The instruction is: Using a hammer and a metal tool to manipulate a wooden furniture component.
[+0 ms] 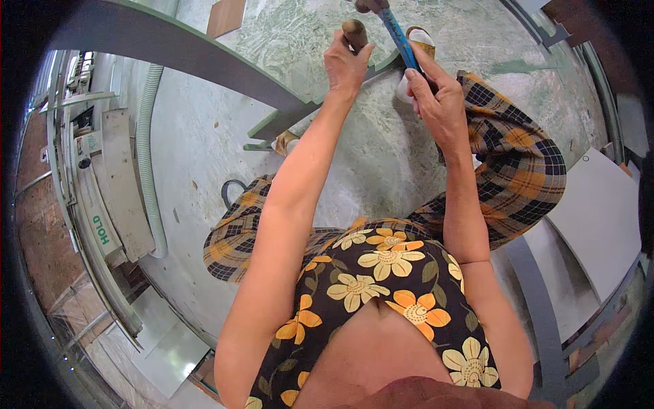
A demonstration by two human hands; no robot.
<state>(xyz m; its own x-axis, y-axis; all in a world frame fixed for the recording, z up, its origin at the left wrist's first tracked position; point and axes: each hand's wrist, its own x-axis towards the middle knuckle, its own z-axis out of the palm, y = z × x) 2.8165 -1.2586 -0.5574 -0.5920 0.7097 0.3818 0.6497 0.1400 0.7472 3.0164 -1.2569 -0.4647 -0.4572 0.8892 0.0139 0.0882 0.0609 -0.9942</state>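
My left hand [346, 68] is closed round a brown, round-ended wooden handle [355, 33] that points up. Whatever lies below the grip is hidden, so I cannot tell the tool's kind. In my right hand [439, 102] is a hammer with a blue handle [398, 37]. Its brown head [372, 5] is partly cut off by the top edge of the picture. Beneath my left hand and wrist runs a dark grey frame of flat pieces [204, 58], joined at an angle near my forearm. The hammer head is apart from the wooden handle.
A ribbed hose [147, 143] and a long pale machine [102, 198] stand along the left. Pale and grey panels [599, 211] lie at the right. A small brown board [226, 17] rests on the concrete floor [197, 129]. My feet and checked trouser legs flank the work.
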